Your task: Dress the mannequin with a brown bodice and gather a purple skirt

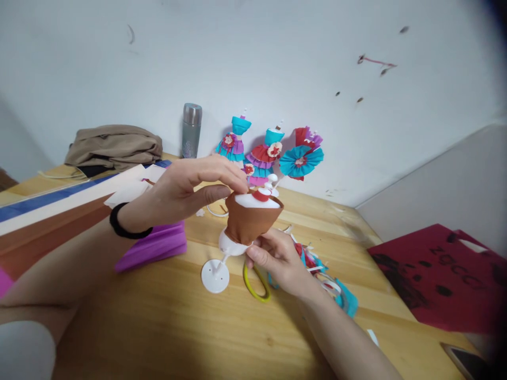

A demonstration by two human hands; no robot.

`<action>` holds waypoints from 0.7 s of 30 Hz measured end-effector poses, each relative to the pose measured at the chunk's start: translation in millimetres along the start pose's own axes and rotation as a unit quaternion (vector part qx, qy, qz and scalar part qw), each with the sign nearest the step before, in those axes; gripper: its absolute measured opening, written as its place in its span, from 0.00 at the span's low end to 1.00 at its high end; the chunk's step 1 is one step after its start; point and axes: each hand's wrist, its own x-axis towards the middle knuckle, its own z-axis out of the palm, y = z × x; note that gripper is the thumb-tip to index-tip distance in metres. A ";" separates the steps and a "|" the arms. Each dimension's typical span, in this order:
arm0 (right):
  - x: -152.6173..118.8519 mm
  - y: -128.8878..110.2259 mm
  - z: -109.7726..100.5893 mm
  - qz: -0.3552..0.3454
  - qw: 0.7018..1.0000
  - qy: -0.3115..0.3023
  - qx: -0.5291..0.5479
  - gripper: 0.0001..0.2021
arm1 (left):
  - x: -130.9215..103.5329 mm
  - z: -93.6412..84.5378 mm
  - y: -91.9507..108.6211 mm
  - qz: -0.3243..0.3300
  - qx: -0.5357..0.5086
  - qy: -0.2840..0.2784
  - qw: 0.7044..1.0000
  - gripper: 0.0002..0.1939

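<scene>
A small white mannequin (233, 244) on a round stand foot tilts over the table, with brown crepe paper (253, 221) wrapped around its torso. A red band (262, 196) circles its neck below a white knob. My right hand (279, 258) grips the mannequin from the right at its lower side; some of its fingers are hidden behind the form. Stretched over the top from the left, my left hand (190, 184) has its fingertips at the paper's upper edge, thumb apart from the fingers. Yellow-handled scissors (255, 285) lie just below my right hand.
Three small mannequins in coloured paper dresses, one a teal dress (273, 137), stand by the wall near a flask (191, 129). Purple paper (158, 245) and brown sheets lie left. Paper scraps (346, 295) lie right, near a red bag (435, 274). Folded cloth (114, 145) sits at back left.
</scene>
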 end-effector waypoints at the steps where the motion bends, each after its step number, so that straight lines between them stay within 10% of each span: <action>1: 0.1 -0.1 0.0 -0.001 1.000 0.000 0.000 0.17 | 0.2 -0.2 -1.3 0.004 -0.002 -0.007 1.000 0.08; 21: 3.1 -7.4 4.3 -0.013 1.000 -0.026 0.001 0.19 | 1.1 0.9 8.1 -0.096 -0.081 0.007 0.992 0.05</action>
